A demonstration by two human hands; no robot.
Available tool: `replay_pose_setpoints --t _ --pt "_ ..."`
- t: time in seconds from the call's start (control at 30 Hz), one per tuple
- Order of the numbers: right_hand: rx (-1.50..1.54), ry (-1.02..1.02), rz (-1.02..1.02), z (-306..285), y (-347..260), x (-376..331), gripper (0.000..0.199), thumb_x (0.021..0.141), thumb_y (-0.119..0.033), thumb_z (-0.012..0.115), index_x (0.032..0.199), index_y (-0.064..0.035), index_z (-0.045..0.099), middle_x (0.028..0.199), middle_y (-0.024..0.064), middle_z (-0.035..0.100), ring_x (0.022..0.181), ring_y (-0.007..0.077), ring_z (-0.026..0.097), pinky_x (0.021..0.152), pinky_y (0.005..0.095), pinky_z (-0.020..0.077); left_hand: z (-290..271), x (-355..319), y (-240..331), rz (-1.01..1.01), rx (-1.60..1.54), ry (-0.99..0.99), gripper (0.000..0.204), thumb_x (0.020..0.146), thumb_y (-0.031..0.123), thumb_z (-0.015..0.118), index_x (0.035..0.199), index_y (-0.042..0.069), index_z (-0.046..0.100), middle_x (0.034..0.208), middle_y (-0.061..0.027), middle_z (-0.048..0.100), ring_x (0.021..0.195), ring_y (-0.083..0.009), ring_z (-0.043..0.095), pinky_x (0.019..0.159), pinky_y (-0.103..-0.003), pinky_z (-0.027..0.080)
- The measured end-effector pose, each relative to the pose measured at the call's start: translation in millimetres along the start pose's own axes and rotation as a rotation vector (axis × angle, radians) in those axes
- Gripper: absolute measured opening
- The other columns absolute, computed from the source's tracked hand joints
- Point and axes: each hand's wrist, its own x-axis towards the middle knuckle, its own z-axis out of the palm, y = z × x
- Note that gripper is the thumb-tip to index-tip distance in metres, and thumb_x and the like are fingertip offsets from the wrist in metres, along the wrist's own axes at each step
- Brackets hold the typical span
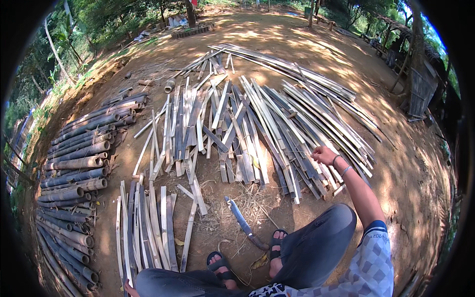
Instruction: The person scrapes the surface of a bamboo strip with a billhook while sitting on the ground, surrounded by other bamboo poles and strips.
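Note:
My right hand is stretched out over the right side of a large pile of split bamboo strips. Its fingers are curled together; whatever they may hold is too small to make out. A dark band and a bracelet circle that wrist. Only a sliver of my left hand shows beside my left knee, close to the lower ends of a smaller bundle of bamboo strips; its fingers are mostly hidden. Between my feet and the pile, a machete with a curved handle lies on the ground among pale shavings.
Whole bamboo poles are stacked along the left. Longer strips lie slantwise across the back of the pile. A tree trunk and a leaning board stand at the far right. My sandalled feet rest on bare earth.

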Motion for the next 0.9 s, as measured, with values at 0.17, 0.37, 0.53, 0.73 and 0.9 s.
replay_pose_setpoints --t 0.17,0.37,0.53,0.73,0.9 --pt "-0.783 -0.186 -0.038 71.2 31.2 113.0 0.042 0.076 -0.042 0.057 0.093 -0.0067 0.07 0.098 0.0171 0.067 0.092 0.0345 0.063 0.084 0.0394 0.0494 -62.1 -49.5 133.5 0.06 -0.402 -0.123 0.033 0.087 0.019 0.061 0.113 -0.002 0.057 0.105 -0.0137 0.059 0.091 -0.0217 0.06 0.076 -0.032 0.049" --pt "-0.647 -0.167 0.123 160.8 17.3 153.4 0.053 0.082 -0.047 0.055 0.114 -0.0044 0.061 0.12 0.017 0.059 0.111 0.0293 0.057 0.094 0.0387 0.0462 -131.5 -93.6 328.5 0.139 -0.189 -0.059 0.026 0.091 0.015 0.056 0.111 -0.002 0.058 0.105 -0.0142 0.062 0.098 -0.0221 0.057 0.089 -0.034 0.043" --pt "-0.698 -0.114 0.084 180.6 32.2 175.7 0.048 0.086 -0.048 0.051 0.106 -0.0067 0.064 0.11 0.0145 0.064 0.103 0.0293 0.061 0.086 0.0393 0.0498 -94.9 -89.3 409.3 0.401 -0.047 -0.143 0.03 0.09 0.016 0.057 0.113 -0.002 0.056 0.108 -0.0147 0.061 0.098 -0.0241 0.057 0.09 -0.035 0.042" --pt "-0.706 -0.123 0.053 195.8 53.7 198.3 0.045 0.089 -0.043 0.041 0.102 -0.0084 0.067 0.109 0.0174 0.064 0.098 0.0297 0.064 0.084 0.0407 0.0499 -45.4 -108.0 495.8 0.758 0.221 -0.372 0.038 0.083 0.017 0.062 0.115 -0.001 0.055 0.119 -0.0214 0.053 0.112 -0.0384 0.049 0.097 -0.041 0.038" --pt "-0.202 -0.038 -0.139 159.8 98.6 217.3 0.051 0.091 -0.042 0.036 0.086 0.001 0.064 0.085 0.019 0.065 0.072 0.0278 0.065 0.064 0.0403 0.0512 -26.2 -109.7 502.8 0.902 0.112 -0.447 0.04 0.082 0.02 0.062 0.115 -0.001 0.055 0.119 -0.0209 0.052 0.112 -0.0377 0.049 0.096 -0.042 0.039"
